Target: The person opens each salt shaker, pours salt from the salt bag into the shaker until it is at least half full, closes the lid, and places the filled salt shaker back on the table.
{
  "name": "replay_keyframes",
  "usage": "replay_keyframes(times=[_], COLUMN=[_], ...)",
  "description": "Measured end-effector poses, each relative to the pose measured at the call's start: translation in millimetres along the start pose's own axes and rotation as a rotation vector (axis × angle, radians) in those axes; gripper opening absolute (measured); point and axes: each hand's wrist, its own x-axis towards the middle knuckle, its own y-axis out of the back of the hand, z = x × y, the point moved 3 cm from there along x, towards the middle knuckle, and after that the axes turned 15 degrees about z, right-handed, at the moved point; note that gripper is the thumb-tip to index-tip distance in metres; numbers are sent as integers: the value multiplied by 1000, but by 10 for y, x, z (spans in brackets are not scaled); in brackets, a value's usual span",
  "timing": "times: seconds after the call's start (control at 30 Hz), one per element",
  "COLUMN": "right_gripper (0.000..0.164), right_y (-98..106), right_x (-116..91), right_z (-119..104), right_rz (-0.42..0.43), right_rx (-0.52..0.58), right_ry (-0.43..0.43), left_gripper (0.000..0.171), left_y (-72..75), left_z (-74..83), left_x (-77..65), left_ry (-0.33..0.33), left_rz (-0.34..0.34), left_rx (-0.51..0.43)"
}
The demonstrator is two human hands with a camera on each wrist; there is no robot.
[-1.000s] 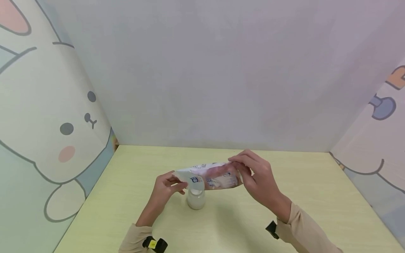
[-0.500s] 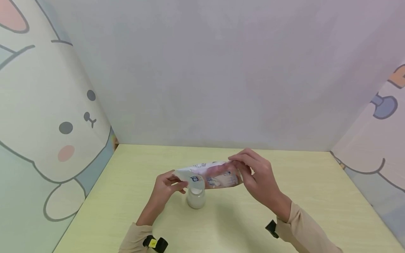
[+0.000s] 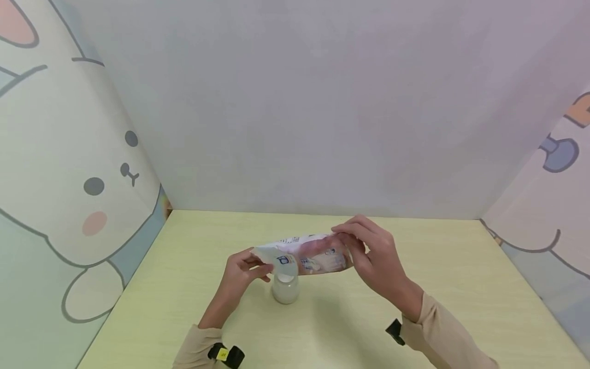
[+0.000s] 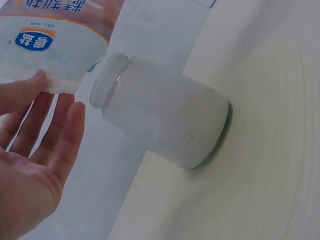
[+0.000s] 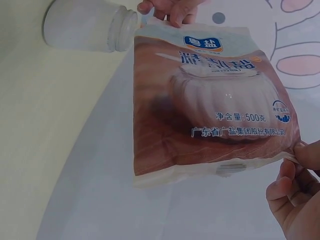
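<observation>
A salt bag [image 3: 322,256], brown and pale blue with printed lettering, is held tilted in the air between both hands. My left hand [image 3: 240,272] pinches its pale top end, thumb against fingers, as the left wrist view shows. At the opposite end, my right hand [image 3: 375,259] grips a bottom corner of the bag between thumb and fingers. Directly under the bag's top end stands an upright glass jar [image 3: 285,290], whitish inside, without a lid. The bag's end partly covers the jar's mouth in the head view.
The pale yellow-green table [image 3: 442,287] reaches back to a plain grey-white wall [image 3: 295,113]. Side panels with cartoon drawings, one a rabbit [image 3: 60,164], border the table at left and right.
</observation>
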Motion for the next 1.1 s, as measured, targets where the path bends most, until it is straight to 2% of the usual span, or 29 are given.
replay_keyframes(times=[0.37, 0.63, 1.1], right_gripper=[31, 30, 28], right_y=[-24, -32, -25], right_x=[-6, 3, 16], right_z=[31, 35, 17], right_rz=[-3, -1, 1], right_rx=[12, 18, 16], right_ry=[-9, -9, -19], left_gripper=[30, 27, 29], left_y=[17, 12, 16], left_z=[13, 14, 16], left_x=[-9, -1, 0], left_ry=[-22, -7, -10], left_rz=[-10, 8, 2], left_rx=[15, 3, 14])
